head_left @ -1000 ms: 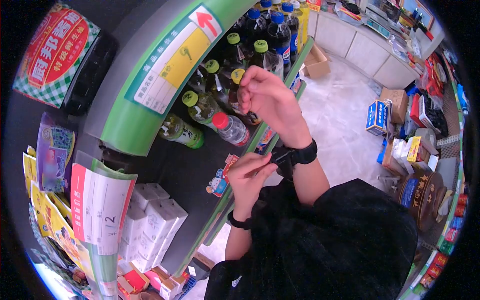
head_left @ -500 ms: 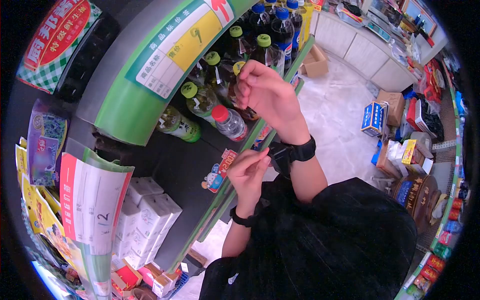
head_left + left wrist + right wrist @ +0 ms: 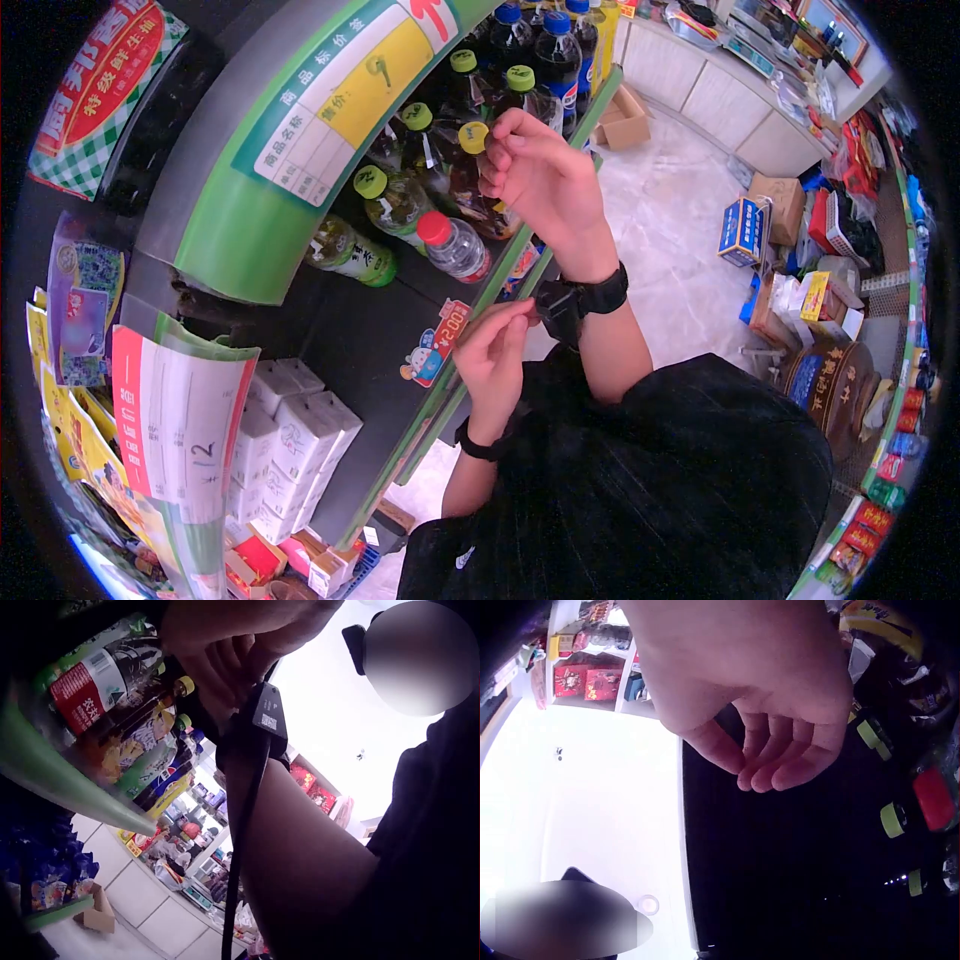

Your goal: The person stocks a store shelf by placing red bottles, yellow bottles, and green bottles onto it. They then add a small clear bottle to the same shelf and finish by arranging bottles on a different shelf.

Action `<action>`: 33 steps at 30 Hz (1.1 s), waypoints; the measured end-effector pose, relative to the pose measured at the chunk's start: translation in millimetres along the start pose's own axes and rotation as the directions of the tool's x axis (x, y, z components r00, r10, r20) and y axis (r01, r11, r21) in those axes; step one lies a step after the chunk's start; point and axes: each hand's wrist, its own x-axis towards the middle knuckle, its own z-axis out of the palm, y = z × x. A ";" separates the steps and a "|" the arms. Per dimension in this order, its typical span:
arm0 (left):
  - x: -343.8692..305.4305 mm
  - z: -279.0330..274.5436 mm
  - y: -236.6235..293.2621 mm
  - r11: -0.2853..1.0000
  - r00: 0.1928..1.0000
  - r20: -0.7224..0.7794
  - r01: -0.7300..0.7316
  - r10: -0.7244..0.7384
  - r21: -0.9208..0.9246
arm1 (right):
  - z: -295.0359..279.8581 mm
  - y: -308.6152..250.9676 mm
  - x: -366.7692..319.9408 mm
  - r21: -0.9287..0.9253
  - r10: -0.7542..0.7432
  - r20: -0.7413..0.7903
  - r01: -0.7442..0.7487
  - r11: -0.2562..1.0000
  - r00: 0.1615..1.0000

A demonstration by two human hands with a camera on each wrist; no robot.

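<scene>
My left hand [image 3: 492, 365] has thumb and index fingertips together at the black device [image 3: 560, 308] strapped on my right wrist. Closer in the left wrist view, the left hand [image 3: 251, 641] pinches at that device [image 3: 268, 716], from which a cable hangs. My right hand [image 3: 555, 190] is raised before the shelf bottles, palm turned inward, near a yellow-capped bottle [image 3: 470, 185]. Its fingers curl loosely; in the right wrist view the right hand [image 3: 757, 697] holds nothing, its thumb near the fingertips. A red-capped clear bottle [image 3: 458, 250] stands on the shelf beside the hands.
A green shelf edge [image 3: 410, 440] runs below the hands, with green-capped bottles [image 3: 395, 205] behind it. White packs [image 3: 300, 450] and a large price label [image 3: 350, 95] are at left. Cartons [image 3: 775, 205] sit on the pale floor [image 3: 670, 240] at right.
The shelf and bottles have shifted slightly in the head view. Both hands keep nearly the same pose, the left still at the right wrist.
</scene>
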 end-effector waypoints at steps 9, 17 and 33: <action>7.4 -1.4 -8.4 0.991 0.993 0.071 -0.092 0.099 -0.100 | 4.4 2.1 -1.6 -0.067 0.046 0.011 -0.045 0.997 0.999; 10.0 -3.9 -22.3 0.994 0.997 0.067 -0.026 0.034 -0.109 | 5.0 1.7 -4.0 -0.131 0.040 -0.009 -0.041 0.990 0.999; 6.0 5.1 -1.1 0.993 0.997 -0.054 0.058 -0.052 0.103 | -1.6 0.5 -2.6 -0.193 -0.045 -0.113 0.022 0.981 0.993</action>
